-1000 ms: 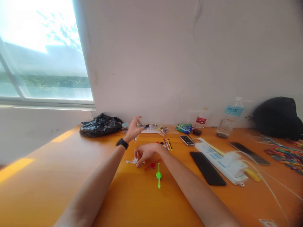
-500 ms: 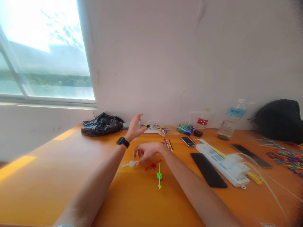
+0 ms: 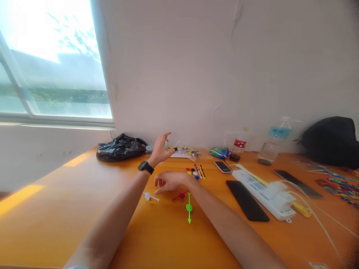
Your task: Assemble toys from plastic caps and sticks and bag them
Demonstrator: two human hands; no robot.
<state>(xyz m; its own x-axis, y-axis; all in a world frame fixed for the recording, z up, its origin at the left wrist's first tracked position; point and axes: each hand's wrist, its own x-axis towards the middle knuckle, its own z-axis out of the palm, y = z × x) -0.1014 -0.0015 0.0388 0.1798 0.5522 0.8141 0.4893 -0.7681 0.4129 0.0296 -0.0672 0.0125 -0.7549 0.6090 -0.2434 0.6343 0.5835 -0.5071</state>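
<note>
My left hand (image 3: 161,151), with a black watch at its wrist, is raised over the far part of the table, thumb and fingers apart, holding nothing I can see. My right hand (image 3: 169,181) hovers lower, its fingers loosely bent and apart. Just left of its thumb tip lies a white arrow spinner (image 3: 147,196); a small gap seems to separate them. A red arrow spinner (image 3: 181,195) lies below the right wrist. Nearer to me is a green arrow spinner (image 3: 189,207), its arrow pointing towards me.
Coloured discs (image 3: 193,172) and loose arrows (image 3: 201,171) lie beyond my right wrist. Farther back are small plastic bags (image 3: 193,154) and a black bag (image 3: 122,147). To the right are a black phone (image 3: 246,200), a power strip (image 3: 259,192) and a water bottle (image 3: 273,142).
The white spinner has shifted left and its arrow has turned. My right hand has moved slightly left and up, exposing the coloured discs. My left hand has barely moved.
</note>
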